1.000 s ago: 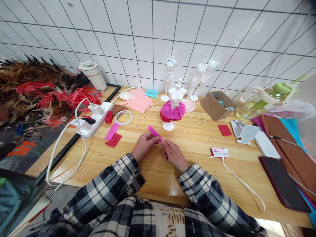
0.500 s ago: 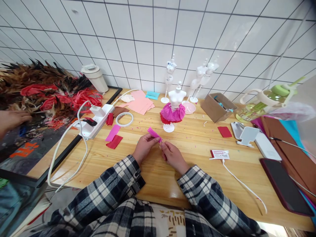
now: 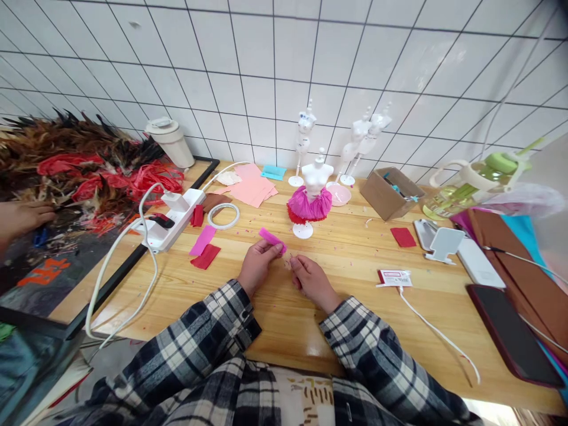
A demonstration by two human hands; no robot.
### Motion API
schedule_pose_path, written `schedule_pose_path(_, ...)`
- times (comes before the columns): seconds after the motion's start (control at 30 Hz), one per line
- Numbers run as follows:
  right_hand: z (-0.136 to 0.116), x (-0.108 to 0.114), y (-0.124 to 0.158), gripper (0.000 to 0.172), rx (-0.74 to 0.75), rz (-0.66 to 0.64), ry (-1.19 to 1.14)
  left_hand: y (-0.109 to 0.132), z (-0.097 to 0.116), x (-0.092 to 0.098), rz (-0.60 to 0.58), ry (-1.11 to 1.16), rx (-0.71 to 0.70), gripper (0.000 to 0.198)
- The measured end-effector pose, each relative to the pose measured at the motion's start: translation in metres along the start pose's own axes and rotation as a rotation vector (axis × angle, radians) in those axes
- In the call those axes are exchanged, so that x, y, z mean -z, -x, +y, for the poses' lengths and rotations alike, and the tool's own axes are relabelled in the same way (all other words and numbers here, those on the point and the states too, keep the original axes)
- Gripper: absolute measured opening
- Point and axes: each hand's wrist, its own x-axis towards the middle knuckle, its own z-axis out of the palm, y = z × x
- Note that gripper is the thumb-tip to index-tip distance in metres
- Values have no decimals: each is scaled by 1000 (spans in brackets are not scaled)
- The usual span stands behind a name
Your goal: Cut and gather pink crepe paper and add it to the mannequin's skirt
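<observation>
My left hand (image 3: 258, 261) pinches a small strip of pink paper (image 3: 272, 239) just above the wooden table (image 3: 355, 260). Close to its right, my right hand (image 3: 309, 278) has its fingers curled in a pinch; what it holds is too small to make out. Behind the hands stands a small white mannequin (image 3: 316, 176) wearing a pink and red fringed skirt (image 3: 309, 204). Loose pink and red paper pieces (image 3: 203, 247) lie to the left of my hands.
A white power strip (image 3: 171, 220) with cables, a tape ring (image 3: 223, 214), pink sheets (image 3: 251, 188), two more mannequins (image 3: 364, 139), a cardboard box (image 3: 389, 191), a phone (image 3: 515, 332) and a phone stand (image 3: 444, 241) crowd the table. Another person's hand (image 3: 20, 218) rests by feathers (image 3: 66, 160) at left.
My left hand has drawn the pink strip slightly left, away from my right hand. The other person's hand came into view at the left edge.
</observation>
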Motion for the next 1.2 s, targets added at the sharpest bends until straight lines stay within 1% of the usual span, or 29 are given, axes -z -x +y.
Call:
schedule_pose_path(0.07,-4,3,4,41,-35,-4,-154,-1,5,3,92,70,-31,27)
schedule_pose_path(0.1,-7,2,6,43,-70,-34,-259,-2,8,6,140,84,-63,27)
schedule_pose_path(0.13,-10,1,8,46,-112,-96,-364,-4,12,10,181,78,-103,27)
schedule_pose_path(0.2,-14,-7,11,50,-175,-275,-503,-10,20,21,249,33,-221,27)
schedule_pose_path(0.23,-16,-11,12,52,-174,-338,-513,-13,23,26,252,40,-245,27)
schedule_pose_path(0.27,-17,-15,11,52,-139,-339,-477,-16,26,31,236,55,-221,28)
schedule_pose_path(0.3,-17,-18,10,51,-69,-252,-401,-19,28,35,219,75,-176,29)
schedule_pose_path(0.33,-18,-18,8,50,23,-86,-294,-21,30,38,213,88,-148,29)
schedule_pose_path(0.43,-19,-6,5,48,309,522,126,-22,28,41,178,35,-127,30)
schedule_pose_path(0.47,-21,0,6,48,357,672,201,-22,26,41,159,-6,-131,30)
schedule_pose_path(0.5,-22,4,7,49,368,721,211,-21,25,40,140,-49,-135,30)
schedule_pose_path(0.53,-22,7,8,51,342,664,163,-20,23,40,123,-90,-141,29)
schedule_pose_path(0.57,-22,7,9,53,278,523,70,-20,22,40,111,-125,-149,29)
schedule_pose_path(0.63,-18,2,10,55,74,88,-181,-19,21,40,96,-172,-157,28)
schedule_pose_path(0.67,-15,-1,8,55,-32,-90,-297,-19,21,40,91,-185,-156,28)
schedule_pose_path(0.7,-12,-3,6,53,-106,-189,-391,-18,22,40,87,-194,-152,27)
schedule_pose_path(0.73,-8,-3,3,52,-128,-156,-453,-18,22,41,83,-199,-149,27)
schedule_pose_path(0.77,-5,0,0,53,-99,-12,-468,-17,23,41,80,-203,-146,27)
schedule_pose_path(0.8,-3,6,-3,53,-31,197,-426,-17,24,41,79,-208,-144,27)
schedule_pose_path(0.83,-2,14,-5,52,66,425,-316,-16,24,41,79,-212,-143,27)
schedule_pose_path(0.87,-1,24,-6,51,147,613,-158,-16,25,41,79,-216,-143,27)
schedule_pose_path(0.9,-1,33,-6,50,215,765,-16,-16,25,41,78,-217,-142,27)
schedule_pose_path(0.93,-2,41,-5,48,253,834,104,-16,24,41,75,-218,-142,27)
schedule_pose_path(0.97,-3,46,-4,44,263,817,218,-16,24,42,71,-217,-143,27)
schedule_pose_path(1.0,-5,50,-3,40,260,753,323,-17,23,42,66,-216,-146,27)
schedule_pose_path(1.07,-10,50,-2,31,223,571,552,-17,21,44,57,-220,-154,27)
schedule_pose_path(1.1,-12,47,-3,27,210,512,669,-17,21,44,55,-227,-160,27)
schedule_pose_path(1.13,-13,45,-4,25,208,483,777,-17,20,44,53,-236,-166,27)
schedule_pose_path(1.2,-14,39,-6,27,224,469,948,-16,20,42,49,-263,-178,27)
